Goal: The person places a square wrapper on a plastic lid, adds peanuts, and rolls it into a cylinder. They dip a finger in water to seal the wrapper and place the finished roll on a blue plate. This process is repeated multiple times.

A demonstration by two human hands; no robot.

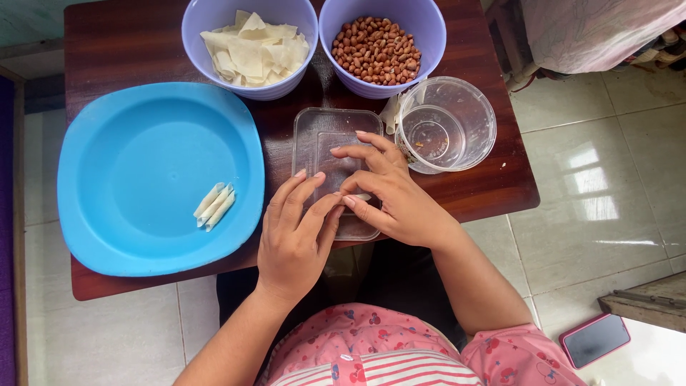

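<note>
Here, the left hand (293, 239) and right hand (389, 189) pinch a small pale wrapper (362, 196) together over the clear lid (318, 139), rolled pieces (214, 206) well off to their left.

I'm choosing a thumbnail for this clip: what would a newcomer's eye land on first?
Most likely the big blue plate at the left of the dark wooden table, with three pale rolled wrappers lying on it. Next, the left hand and right hand meeting fingertip to fingertip over a clear plastic lid in the middle. Behind them stand two lilac bowls, one of wrapper sheets, one of peanuts.
</note>
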